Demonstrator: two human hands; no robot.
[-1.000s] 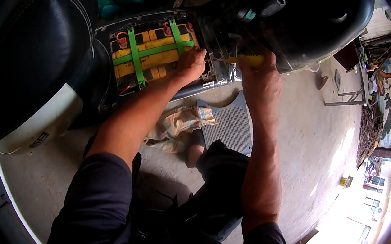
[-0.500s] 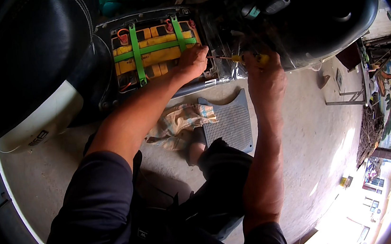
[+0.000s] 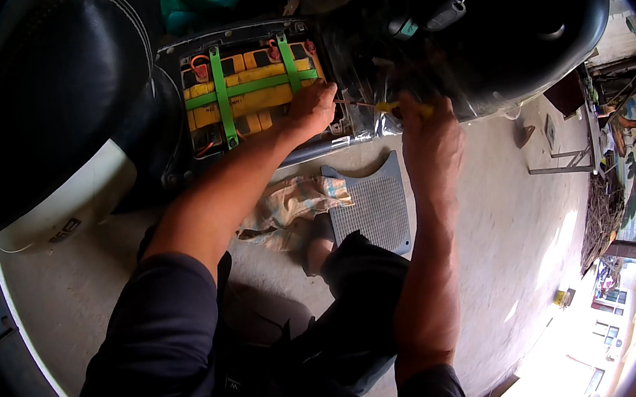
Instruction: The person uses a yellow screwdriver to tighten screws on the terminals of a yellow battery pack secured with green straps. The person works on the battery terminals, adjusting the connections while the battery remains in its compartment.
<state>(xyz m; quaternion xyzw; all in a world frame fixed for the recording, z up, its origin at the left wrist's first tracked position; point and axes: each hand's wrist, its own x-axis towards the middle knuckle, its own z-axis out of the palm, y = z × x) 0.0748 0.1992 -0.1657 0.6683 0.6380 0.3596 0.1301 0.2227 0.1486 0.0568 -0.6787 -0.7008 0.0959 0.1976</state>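
My right hand (image 3: 432,134) grips a yellow-handled screwdriver (image 3: 386,105), its thin shaft pointing left toward the right edge of an open scooter battery compartment (image 3: 174,66). My left hand (image 3: 314,107) is closed at that edge, by the screwdriver's tip; what its fingers hold is hidden. In the compartment sit yellow batteries (image 3: 250,105) with orange wires and red terminals, crossed by green straps (image 3: 222,92). Clear plastic film (image 3: 372,125) wraps the black body beside the compartment.
A black seat (image 3: 58,86) and a white panel are left, keys (image 3: 446,13) on the upper right body. A grey perforated mat (image 3: 365,201) and plaid cloth (image 3: 288,209) lie on the concrete floor. A metal-legged table (image 3: 578,167) and branches stand right.
My right hand and the screwdriver have shifted slightly right and then a little downward. My left hand stays at the compartment's right edge, with small movement.
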